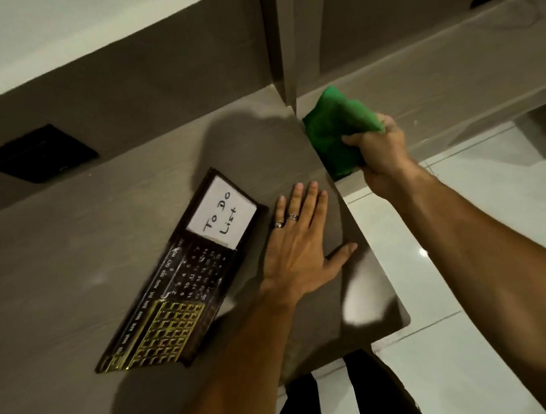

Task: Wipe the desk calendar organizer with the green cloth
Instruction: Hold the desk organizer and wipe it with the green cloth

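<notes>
The desk calendar organizer (pixel 185 275) lies flat on the grey-brown desk (pixel 58 272), a dark slab with month names, date numbers, a gold grid at its near end and a white "To Do List" card at its far end. My left hand (pixel 301 247) rests palm down on the desk just right of the organizer, fingers spread, rings on two fingers, holding nothing. My right hand (pixel 381 152) is closed on the bunched green cloth (pixel 334 127), held above the desk's far right corner, apart from the organizer.
The desk's right edge (pixel 377 264) drops to a glossy white tiled floor (pixel 467 289). A vertical panel (pixel 279 36) rises behind the cloth, with a shelf (pixel 434 73) to its right. A black square plate (pixel 35 153) is set in the back wall at the left.
</notes>
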{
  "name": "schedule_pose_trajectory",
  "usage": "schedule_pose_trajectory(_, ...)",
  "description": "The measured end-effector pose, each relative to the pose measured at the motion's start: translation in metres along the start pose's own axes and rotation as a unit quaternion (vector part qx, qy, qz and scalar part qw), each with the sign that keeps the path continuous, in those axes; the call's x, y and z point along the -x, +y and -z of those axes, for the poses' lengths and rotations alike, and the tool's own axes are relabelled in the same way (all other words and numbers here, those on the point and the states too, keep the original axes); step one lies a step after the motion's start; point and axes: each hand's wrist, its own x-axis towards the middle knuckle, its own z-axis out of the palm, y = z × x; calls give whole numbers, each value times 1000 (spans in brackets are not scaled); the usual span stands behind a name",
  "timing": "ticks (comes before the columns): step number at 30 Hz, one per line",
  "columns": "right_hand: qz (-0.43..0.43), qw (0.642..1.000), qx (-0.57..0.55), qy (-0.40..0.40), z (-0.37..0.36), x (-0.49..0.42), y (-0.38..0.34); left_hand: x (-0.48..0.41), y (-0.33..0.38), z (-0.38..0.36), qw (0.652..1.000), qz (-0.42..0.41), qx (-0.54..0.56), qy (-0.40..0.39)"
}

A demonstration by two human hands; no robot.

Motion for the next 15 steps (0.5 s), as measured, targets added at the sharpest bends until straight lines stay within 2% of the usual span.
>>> schedule_pose_trajectory(2,45,998,-5,-52,3,28,-11,7,0,16,1000,-6,18,-8)
schedule_pose_trajectory(5,88,986,-47,-135,4,76,-20,37,2,52,997,-28,44,55)
schedule_pose_trajectory(7,110,985,-45,-129,-1,112,-14,66,-3,81,992,-27,48,112)
schedule_pose_trajectory(10,157,980,18,-120,-15,158,13,112,-33,115,985,2,49,165)
schedule_pose_trajectory(13,197,961,89,-170,-32,199,51,155,-76,132,986,83,16,142)
schedule_pose_trajectory(15,282,930,152,-181,-40,218,71,179,-98,134,987,130,23,88)
